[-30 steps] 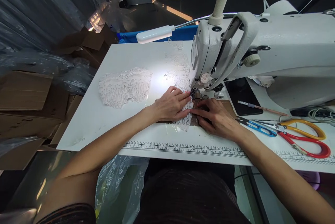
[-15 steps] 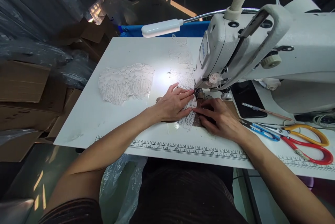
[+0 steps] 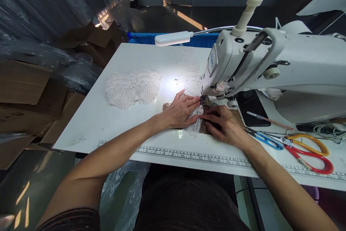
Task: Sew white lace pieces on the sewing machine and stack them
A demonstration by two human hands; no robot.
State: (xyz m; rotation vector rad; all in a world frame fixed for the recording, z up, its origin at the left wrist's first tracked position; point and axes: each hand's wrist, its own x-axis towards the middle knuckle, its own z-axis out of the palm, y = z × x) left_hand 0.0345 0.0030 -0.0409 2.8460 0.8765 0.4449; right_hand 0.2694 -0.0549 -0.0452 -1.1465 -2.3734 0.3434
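Lace [image 3: 193, 130] ran in a long strip beneath the sewing machine's head, its near end lying under and between the person's two hands. From where I stood, the left hand [image 3: 181, 112] lay palm down over the strip, fingers stretched out and slightly parted, pressing on the lace rather than gripping it, with the foremost fingertips right beside the presser foot [image 3: 203, 100]. Across from it, the right hand [image 3: 226, 124] was bent at the fingers, its index fingertip at the lace's right edge, close to the left thumb; whether it pinched the edge or only touched it, I could not tell. Below that hand showed a brown sheet [image 3: 204, 128] on the white worktop [image 3: 89, 123]. Lace ran on beyond the left hand, toward the far edge, pale under the glare of the lamp [image 3: 173, 39].

A second lace piece [image 3: 133, 89] lay spread out to the left, well apart from both hands. The sewing machine [image 3: 302, 61] stood on the right. Near the right wrist were blue snips [image 3: 268, 141], then scissors [image 3: 327, 168] with one yellow loop and one red. A black slab [image 3: 252, 107] lay behind them, and a printed ruler [image 3: 189, 155] crossed the near edge.
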